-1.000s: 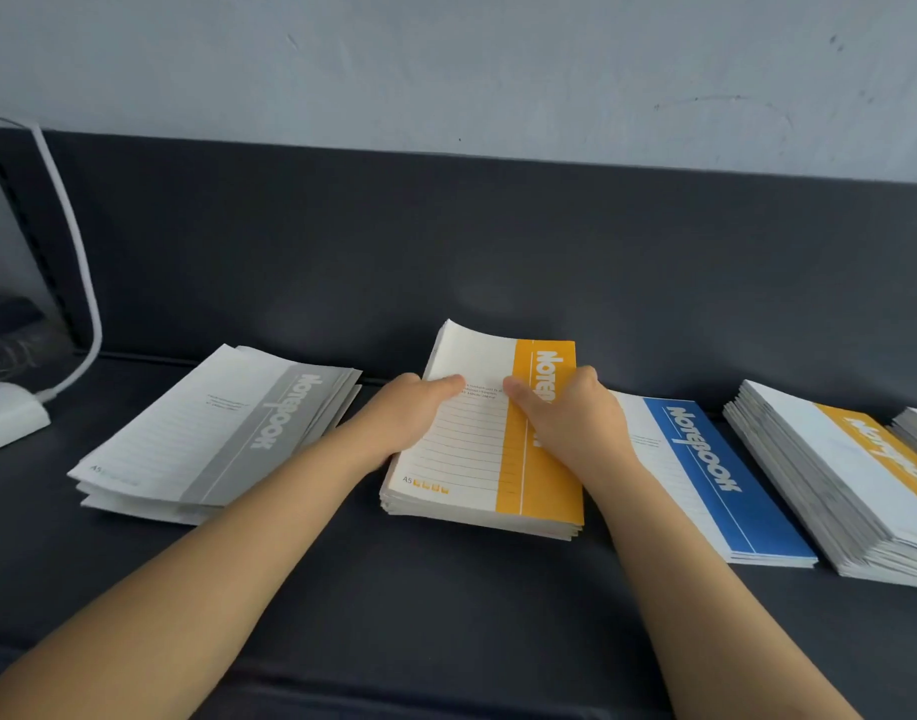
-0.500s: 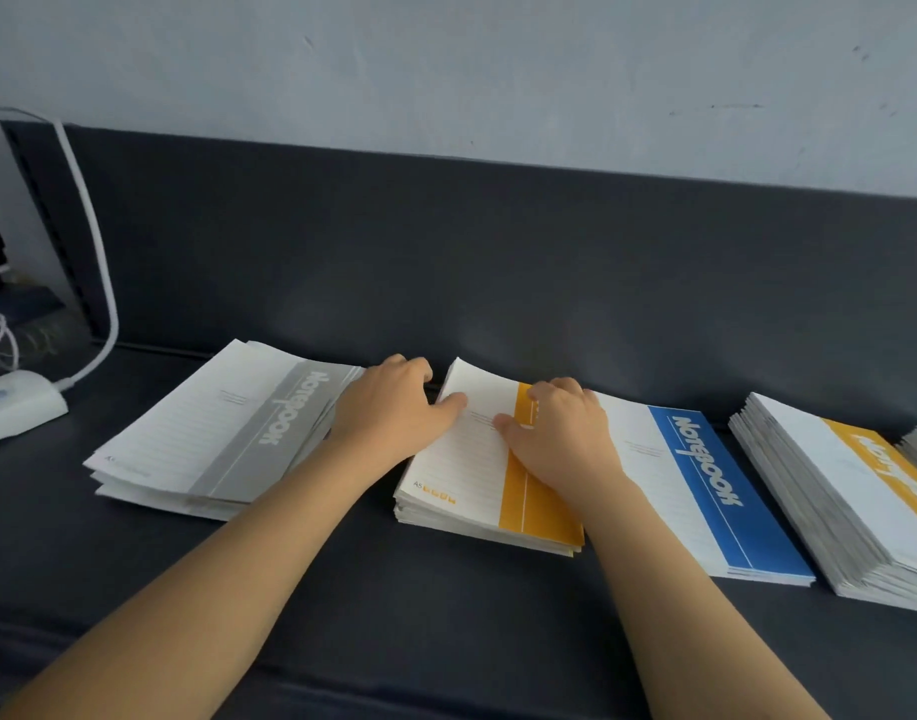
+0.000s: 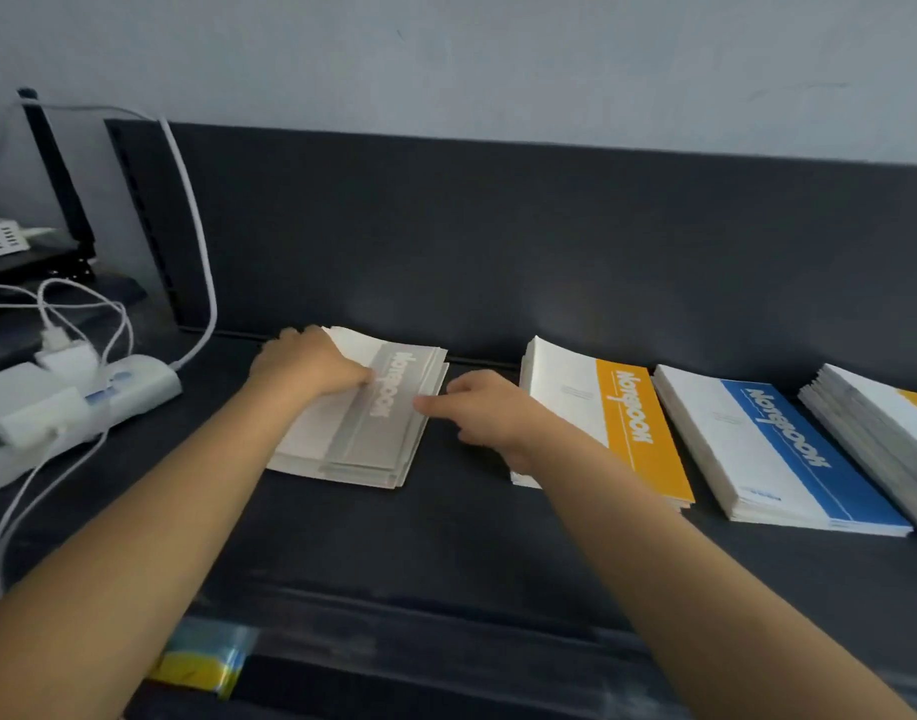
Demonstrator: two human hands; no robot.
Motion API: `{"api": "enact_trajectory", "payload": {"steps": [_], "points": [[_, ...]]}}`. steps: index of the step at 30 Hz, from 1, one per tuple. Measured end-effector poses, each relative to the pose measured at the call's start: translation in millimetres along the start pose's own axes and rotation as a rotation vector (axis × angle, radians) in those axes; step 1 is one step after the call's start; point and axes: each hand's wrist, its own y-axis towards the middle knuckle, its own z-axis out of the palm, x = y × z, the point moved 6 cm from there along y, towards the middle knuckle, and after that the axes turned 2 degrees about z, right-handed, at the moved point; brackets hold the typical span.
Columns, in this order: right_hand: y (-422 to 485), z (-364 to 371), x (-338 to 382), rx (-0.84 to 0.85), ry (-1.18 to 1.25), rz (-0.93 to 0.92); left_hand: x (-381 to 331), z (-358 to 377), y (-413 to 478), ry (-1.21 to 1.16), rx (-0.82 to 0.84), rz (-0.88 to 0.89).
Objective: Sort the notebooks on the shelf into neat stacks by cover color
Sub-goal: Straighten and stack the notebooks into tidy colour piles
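Note:
A grey-striped notebook stack [image 3: 373,433] lies slightly fanned on the dark shelf [image 3: 446,537]. My left hand [image 3: 311,363] rests on its far left part, thumb on the cover. My right hand [image 3: 490,413] is at the stack's right edge, its fingertips touching the side of the notebooks. To the right lie an orange-striped stack [image 3: 633,423], then a blue-striped stack [image 3: 778,444]. A taller mixed stack with an orange cover on top [image 3: 882,423] is cut off by the frame edge.
A white power strip [image 3: 134,381] with plugs and white cables [image 3: 196,241] sits at the left end of the shelf. The dark back panel [image 3: 498,241] rises behind the stacks. A yellow and blue packet [image 3: 207,662] shows below the shelf's front edge.
Both hands have left the orange stack and moved left to the grey stack. The view has swung left, and the orange stack now lies flat and squared.

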Motion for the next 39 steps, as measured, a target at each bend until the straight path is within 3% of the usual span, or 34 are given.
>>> {"api": "enact_trajectory", "payload": {"steps": [6, 11, 14, 17, 21, 24, 27, 39], "points": [[35, 23, -3, -0.084, 0.415, 0.167, 30, 4, 17, -0.367, 0.231, 0.042], [34, 19, -3, -0.120, 0.474, 0.224, 30, 11, 23, -0.597, 0.406, 0.073], [34, 20, -5, -0.134, 0.471, 0.249, 26, 10, 23, -0.634, 0.438, 0.124], [33, 19, -4, -0.173, 0.474, 0.233, 14, 1, 19, -0.842, 0.442, 0.233], [31, 12, 16, -0.274, 0.522, -0.003, -9, -24, -3, -1.253, 0.288, 0.479], [13, -8, 34, -0.531, 0.500, -0.223, -25, -38, -21, -1.343, 0.137, 0.639], [-6, -18, 41, -0.676, 0.434, -0.383, -35, -31, -27, -1.379, 0.106, 0.664], [-6, -19, 48, -0.646, 0.407, -0.588, -38, -18, -30, -1.467, 0.042, 0.657]]}}
